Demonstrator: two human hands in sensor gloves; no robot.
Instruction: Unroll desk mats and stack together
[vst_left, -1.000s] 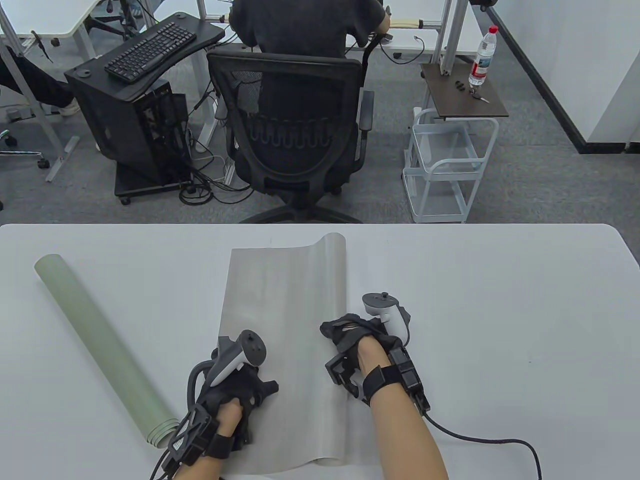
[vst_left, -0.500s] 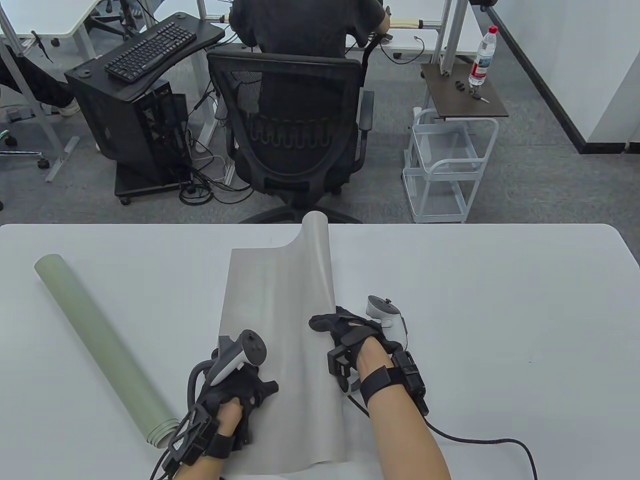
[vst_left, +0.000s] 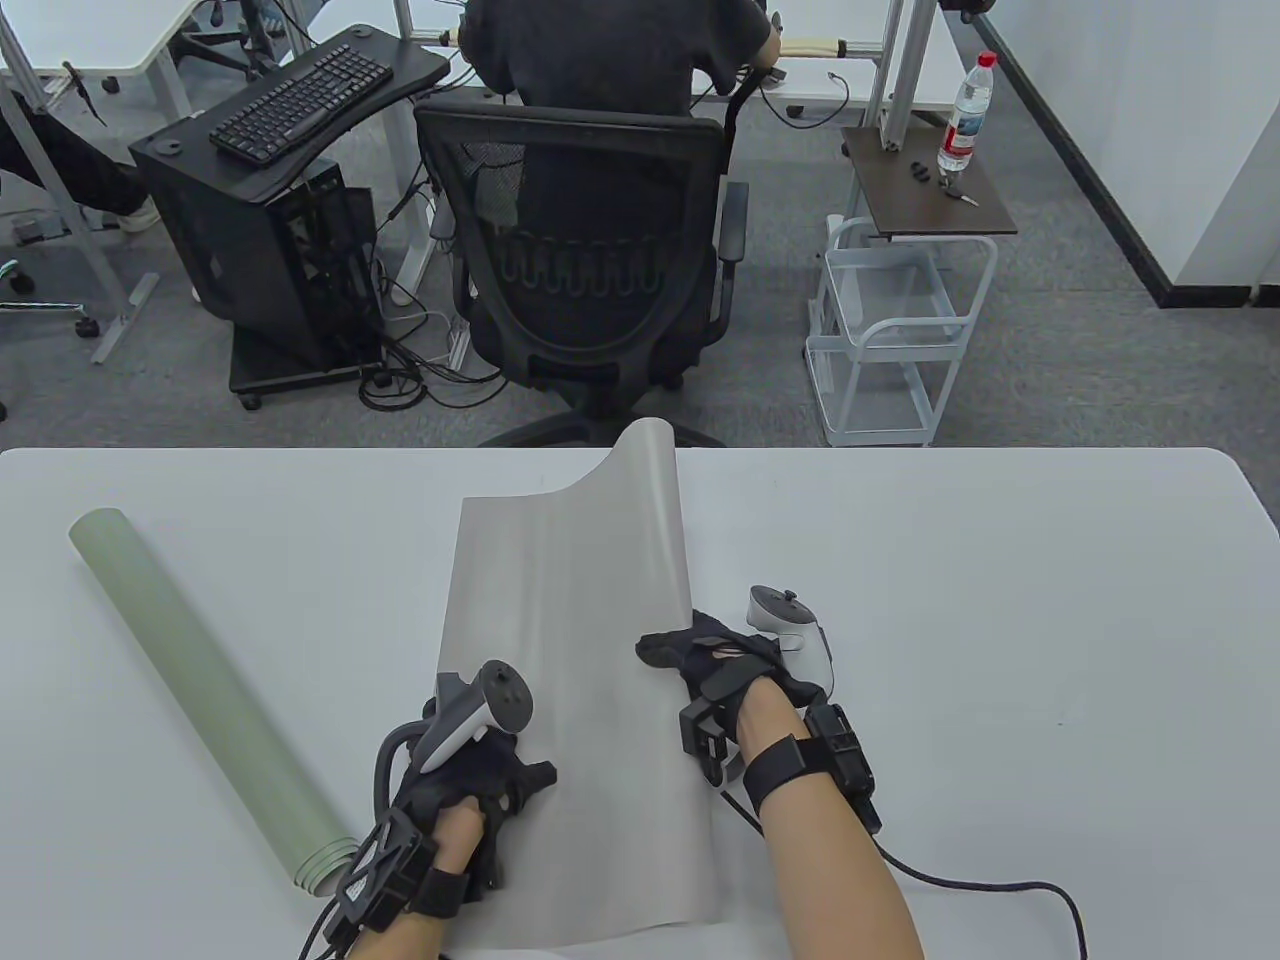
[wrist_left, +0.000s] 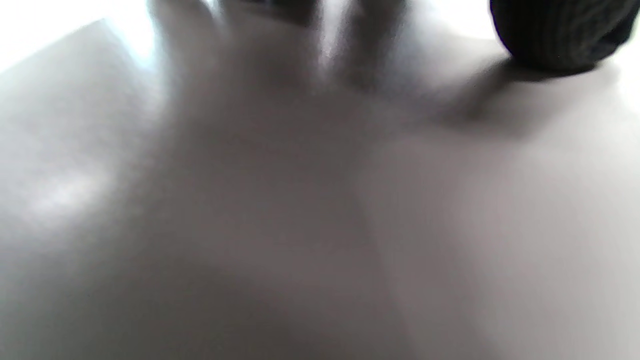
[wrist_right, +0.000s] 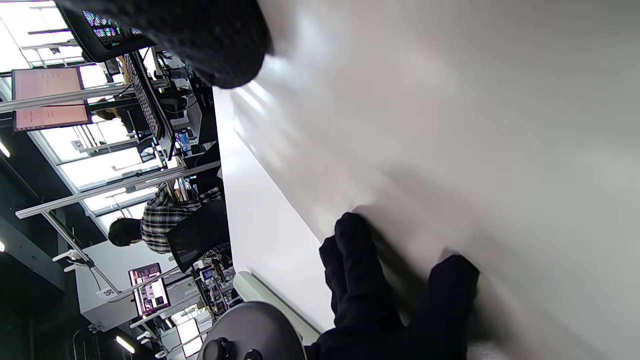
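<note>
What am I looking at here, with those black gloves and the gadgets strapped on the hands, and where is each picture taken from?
No robot here: these are a person's two hands in sensor gloves, each with a tracker strapped to its back, recording how they work.

One camera looks down at the white table. The other two sit on the wrists; the left one is mostly blur.

On the table lies a grey desk mat, partly unrolled, its right edge raised in a curl. The left hand presses flat on the mat near its near-left corner. The right hand holds the mat's raised right edge; its exact grip is hard to see. To the left lies a pale green mat, rolled up and untouched.

Beyond the table, someone sits in an office chair.
</note>
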